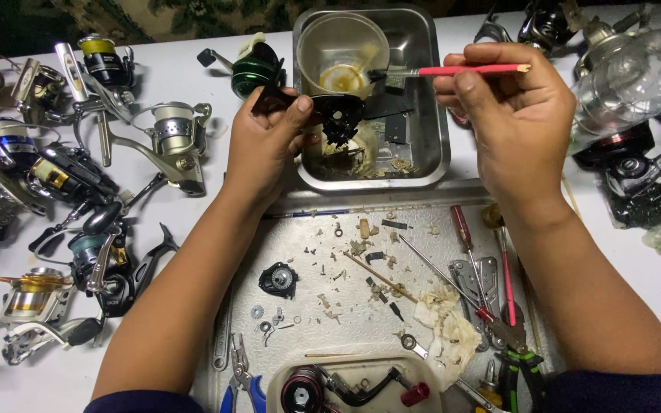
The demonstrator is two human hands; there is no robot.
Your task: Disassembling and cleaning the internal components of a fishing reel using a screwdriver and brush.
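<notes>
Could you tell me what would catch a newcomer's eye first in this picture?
Probably the two hands at top centre: the left hand holds a black reel part over a steel pan, while the right hand points a red-handled brush at it. Next, the heap of fishing reels on the left, and the littered metal tray of tools below.

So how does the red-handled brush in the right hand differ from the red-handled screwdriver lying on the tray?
The brush is held level in the right hand above the steel pan; the screwdriver lies loose on the tray, touched by no hand. The brush ends in a dark bristle head, the screwdriver in a thin metal shaft. The brush's handle is slim, the screwdriver's thicker. Both handles are red.
</notes>
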